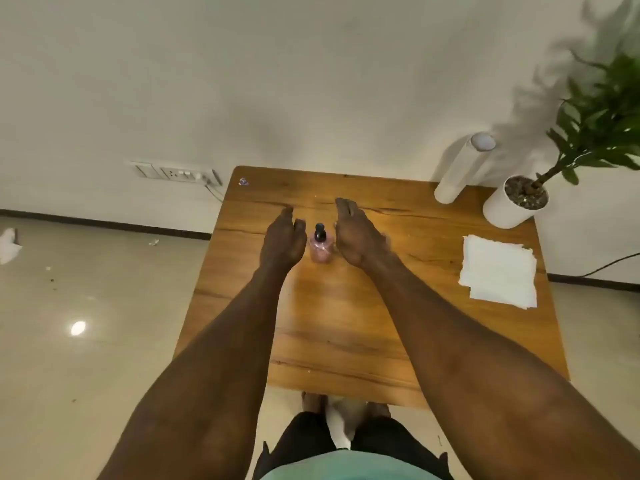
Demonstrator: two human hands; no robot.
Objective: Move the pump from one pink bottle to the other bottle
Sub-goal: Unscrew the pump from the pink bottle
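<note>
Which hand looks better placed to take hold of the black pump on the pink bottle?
Probably the left hand: its thumb sits right beside the black pump on the pink bottle. The right hand is open too, but reaches past it.

The worktop (346, 306) is wood with a warm, smooth, faintly shiny finish and dark grain lines running across it. The pink bottle (321, 249) looks like clear tinted plastic, glossy, topped by a black plastic pump (319, 232). At the right lies a stack of white paper tissues (498, 271), matt and soft-edged. Far right, a white pot (509, 209) looks matt and smooth, and the white cylinder (460, 171) beside it looks smooth too. The floor (86, 323) is polished tile, glossy enough to mirror a lamp.
</note>
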